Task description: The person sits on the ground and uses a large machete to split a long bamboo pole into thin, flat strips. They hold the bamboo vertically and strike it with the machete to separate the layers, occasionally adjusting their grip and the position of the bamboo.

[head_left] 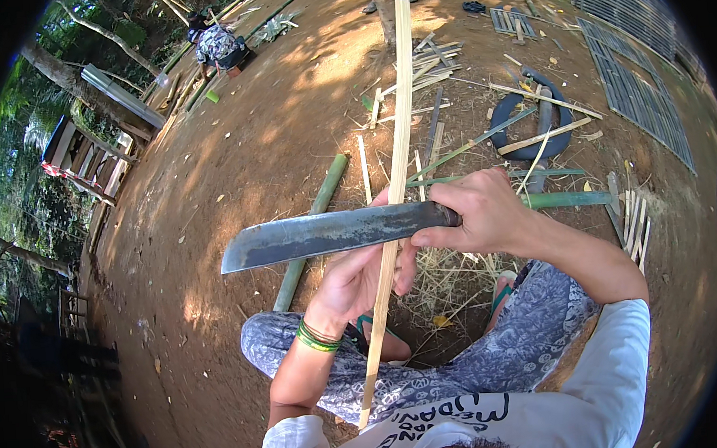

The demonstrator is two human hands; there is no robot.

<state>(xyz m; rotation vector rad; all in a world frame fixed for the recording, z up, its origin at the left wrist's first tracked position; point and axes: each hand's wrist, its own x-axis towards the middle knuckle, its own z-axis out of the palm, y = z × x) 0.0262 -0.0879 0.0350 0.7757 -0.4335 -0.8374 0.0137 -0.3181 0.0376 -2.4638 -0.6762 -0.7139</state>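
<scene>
My right hand is closed round the handle of a machete, its broad dark blade pointing left. The blade lies flat across a long pale bamboo strip, which runs from near my lap up to the far side. Below the blade, my left hand is closed on the strip, some of its fingers hidden behind strip and blade. Most of the machete's handle is covered by my right hand. Fine shavings lie on the ground between my feet.
A green bamboo pole lies left of my hands. Split strips are scattered ahead, with a black tyre-like ring and a green bamboo piece to the right. Slatted panels lie far right. Another person crouches far left.
</scene>
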